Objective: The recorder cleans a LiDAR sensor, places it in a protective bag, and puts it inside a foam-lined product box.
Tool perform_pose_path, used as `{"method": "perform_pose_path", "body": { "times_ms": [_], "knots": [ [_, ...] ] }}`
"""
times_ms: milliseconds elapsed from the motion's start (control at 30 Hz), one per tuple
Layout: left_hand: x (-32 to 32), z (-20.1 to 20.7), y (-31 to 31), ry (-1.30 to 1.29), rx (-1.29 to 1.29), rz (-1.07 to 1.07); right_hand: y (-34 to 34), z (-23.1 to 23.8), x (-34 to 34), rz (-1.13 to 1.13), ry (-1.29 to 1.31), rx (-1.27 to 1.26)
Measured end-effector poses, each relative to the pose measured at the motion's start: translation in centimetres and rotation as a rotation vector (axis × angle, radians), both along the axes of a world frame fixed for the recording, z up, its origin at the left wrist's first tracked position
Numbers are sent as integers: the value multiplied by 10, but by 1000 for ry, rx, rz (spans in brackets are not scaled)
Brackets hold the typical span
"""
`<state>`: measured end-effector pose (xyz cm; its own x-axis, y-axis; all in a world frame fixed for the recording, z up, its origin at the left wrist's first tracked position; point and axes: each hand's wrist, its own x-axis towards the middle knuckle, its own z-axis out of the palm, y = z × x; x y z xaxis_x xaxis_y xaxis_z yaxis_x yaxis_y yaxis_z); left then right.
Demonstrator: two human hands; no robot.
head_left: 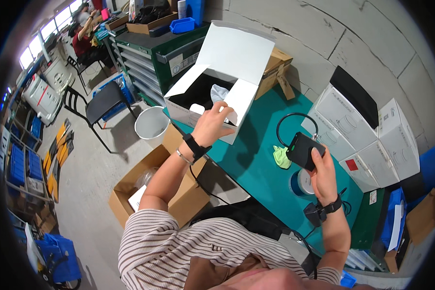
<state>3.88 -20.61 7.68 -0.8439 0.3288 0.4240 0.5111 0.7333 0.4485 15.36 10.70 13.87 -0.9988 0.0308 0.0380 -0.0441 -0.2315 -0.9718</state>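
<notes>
At the left part of the green table, a white cardboard box (198, 113) stands with its lid up and flaps spread, its inside black. My left hand (211, 124) is at the box's near side, fingers bent around something pale at the opening that I cannot make out. A grey-white crumpled bag (219, 94) lies inside the box. In my right hand (322, 176) is a flat black rectangular device (302, 149), held above the table, with a looped black cable (279, 126) attached. Below it stand a dark round container with a white top (303, 182) and a crumpled yellow-green cloth (281, 157).
White boxes (345, 121) stack against the wall at the right. An open brown carton (179, 208) stands left of my body, by a grey bin (151, 123). A black chair (104, 104) and a drawer cabinet (145, 63) are farther left. Another person (84, 43) sits far away.
</notes>
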Motion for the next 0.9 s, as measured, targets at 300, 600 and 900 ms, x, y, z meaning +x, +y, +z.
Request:
{"method": "perform_pose_path", "body": {
  "times_ms": [300,600,900],
  "knots": [
    [0,-14,9,442,-16,186,26,21,-8,27,42,26],
    [0,-32,17,161,11,49,58,15,13,8,-12,-40],
    [98,-27,87,213,45,-139,63,19,11,36,-50,-59]
  ]
}}
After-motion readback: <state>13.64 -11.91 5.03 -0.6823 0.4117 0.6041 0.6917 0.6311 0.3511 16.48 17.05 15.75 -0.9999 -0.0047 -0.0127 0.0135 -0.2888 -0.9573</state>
